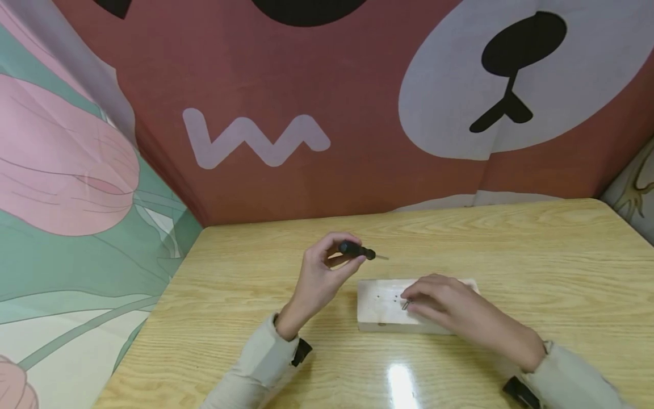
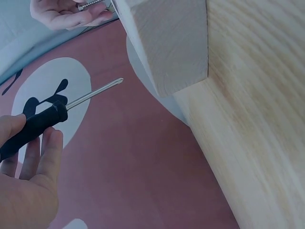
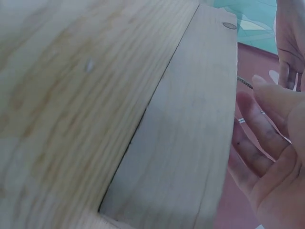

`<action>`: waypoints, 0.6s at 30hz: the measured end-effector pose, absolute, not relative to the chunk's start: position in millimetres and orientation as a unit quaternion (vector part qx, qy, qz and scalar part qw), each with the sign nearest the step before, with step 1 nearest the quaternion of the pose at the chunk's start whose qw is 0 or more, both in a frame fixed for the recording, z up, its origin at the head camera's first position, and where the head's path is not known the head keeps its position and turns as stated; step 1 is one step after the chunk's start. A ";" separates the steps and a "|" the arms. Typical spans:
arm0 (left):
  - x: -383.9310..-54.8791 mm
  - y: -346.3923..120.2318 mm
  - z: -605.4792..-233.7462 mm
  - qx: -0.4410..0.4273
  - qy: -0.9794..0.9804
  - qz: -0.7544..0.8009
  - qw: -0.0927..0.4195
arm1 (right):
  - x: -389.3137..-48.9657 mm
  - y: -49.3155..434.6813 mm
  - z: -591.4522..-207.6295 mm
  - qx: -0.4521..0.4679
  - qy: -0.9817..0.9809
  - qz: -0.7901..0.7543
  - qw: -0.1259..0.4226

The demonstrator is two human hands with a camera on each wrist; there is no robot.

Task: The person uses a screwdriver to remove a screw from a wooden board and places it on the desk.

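My left hand grips the black handle of a screwdriver, raised to the left of and beyond a pale wooden block. In the left wrist view the metal shaft of the screwdriver ends in a cross-shaped tip, apart from the block. Over the top of the block, my right hand pinches a screw between thumb and index finger. The threaded part of this screw shows at the block's top face in the right wrist view. Several small dark holes mark the block left of the fingers.
The block lies flat on a wood-grain table. A printed cloth backdrop stands along the table's far edge, and a floral cloth hangs on the left. Small shiny metal pieces show between the right hand's fingers.
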State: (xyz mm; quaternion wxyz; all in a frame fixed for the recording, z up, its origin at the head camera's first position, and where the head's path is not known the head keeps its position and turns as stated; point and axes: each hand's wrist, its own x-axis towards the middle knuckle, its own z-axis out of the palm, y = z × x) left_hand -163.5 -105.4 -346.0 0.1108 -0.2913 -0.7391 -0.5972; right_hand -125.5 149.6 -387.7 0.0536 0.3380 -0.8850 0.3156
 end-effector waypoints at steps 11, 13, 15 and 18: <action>-164.4 -107.1 -348.9 -0.290 -0.740 -0.595 0.116 | -126.4 145.5 -388.0 0.333 -0.886 0.316 0.061; -164.4 -107.6 -349.3 -0.292 -0.740 -0.595 0.116 | -126.3 145.7 -387.0 0.331 -0.888 0.314 0.060; -164.3 -108.1 -349.5 -0.293 -0.739 -0.595 0.115 | -126.0 146.0 -386.1 0.328 -0.889 0.313 0.058; -163.7 -108.9 -349.3 -0.292 -0.740 -0.596 0.112 | -125.8 146.4 -385.2 0.326 -0.891 0.312 0.055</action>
